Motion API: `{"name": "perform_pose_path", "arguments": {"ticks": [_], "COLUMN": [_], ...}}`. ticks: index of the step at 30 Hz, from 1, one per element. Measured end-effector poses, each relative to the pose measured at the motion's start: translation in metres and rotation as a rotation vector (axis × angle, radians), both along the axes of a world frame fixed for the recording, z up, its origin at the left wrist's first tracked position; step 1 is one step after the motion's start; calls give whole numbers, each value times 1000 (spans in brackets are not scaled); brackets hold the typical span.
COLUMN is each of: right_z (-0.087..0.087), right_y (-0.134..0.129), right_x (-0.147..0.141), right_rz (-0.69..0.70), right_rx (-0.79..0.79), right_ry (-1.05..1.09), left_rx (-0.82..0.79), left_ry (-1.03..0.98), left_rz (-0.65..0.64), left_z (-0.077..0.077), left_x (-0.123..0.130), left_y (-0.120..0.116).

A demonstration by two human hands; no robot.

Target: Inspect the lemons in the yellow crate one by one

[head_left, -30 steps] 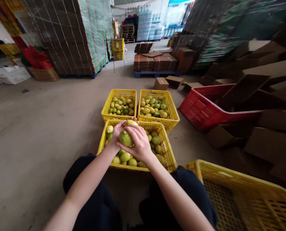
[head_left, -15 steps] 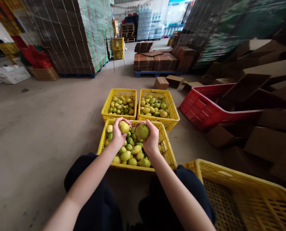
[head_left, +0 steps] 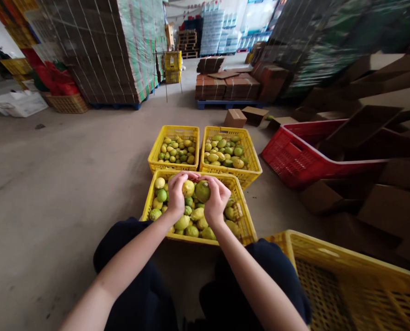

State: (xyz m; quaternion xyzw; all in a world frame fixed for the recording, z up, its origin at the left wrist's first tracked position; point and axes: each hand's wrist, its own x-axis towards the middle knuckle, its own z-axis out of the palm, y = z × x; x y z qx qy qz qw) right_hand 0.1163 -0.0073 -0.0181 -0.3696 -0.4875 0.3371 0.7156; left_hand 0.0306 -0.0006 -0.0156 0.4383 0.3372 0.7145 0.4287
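My left hand [head_left: 177, 192] curls around a yellow lemon [head_left: 188, 188]. Beside it, my right hand [head_left: 217, 195] grips a larger green lemon [head_left: 202, 191]. The two fruits are side by side, and the fingertips of both hands meet or nearly meet behind them. Both hands are above the near yellow crate [head_left: 249, 225], which holds many yellow and green lemons [head_left: 181, 223]. My hands and forearms hide part of that fruit.
Behind stand two yellow crates of lemons, one on the left [head_left: 152, 154] and one on the right [head_left: 255, 161]. A yellow crate [head_left: 329, 250] sits at lower right. Further right, a red crate [head_left: 294, 156] adjoins piled cardboard boxes [head_left: 391, 202]. Flattened cartons [head_left: 227, 87] lie on a pallet.
My hands have come together, bringing the two lemons almost against each other. The left one moved right, and its fingers now reach across behind the fruit. The view shifted slightly.
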Motion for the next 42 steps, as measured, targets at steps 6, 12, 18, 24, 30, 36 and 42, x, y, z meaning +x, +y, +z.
{"name": "perform_pose_path", "arguments": {"ticks": [6,12,18,24,30,36,42], "right_z": [1,4,9,20,23,17,18], "right_y": [-1,1,7,10,12,19,24], "right_x": [-3,-5,-3,7,19,26,28], "right_rz": [-16,14,185,414,574,612,529], "right_rx": [-33,-118,-365,-621,-604,-629,-718], "right_ry": [22,141,427,662,725,883,924], "left_rx": [-11,-163,-586,-698,-790,-719,-676], "left_ry": [-31,-169,-610,-699,-728,-869,-840], "left_rz": [23,-5,-110,-205,-355,-293,-256], "left_z": [1,5,22,24,21,19,21], "left_x": [1,2,-10,-18,-21,-27,-29], "left_y": [-2,2,13,14,16,20,24]}}
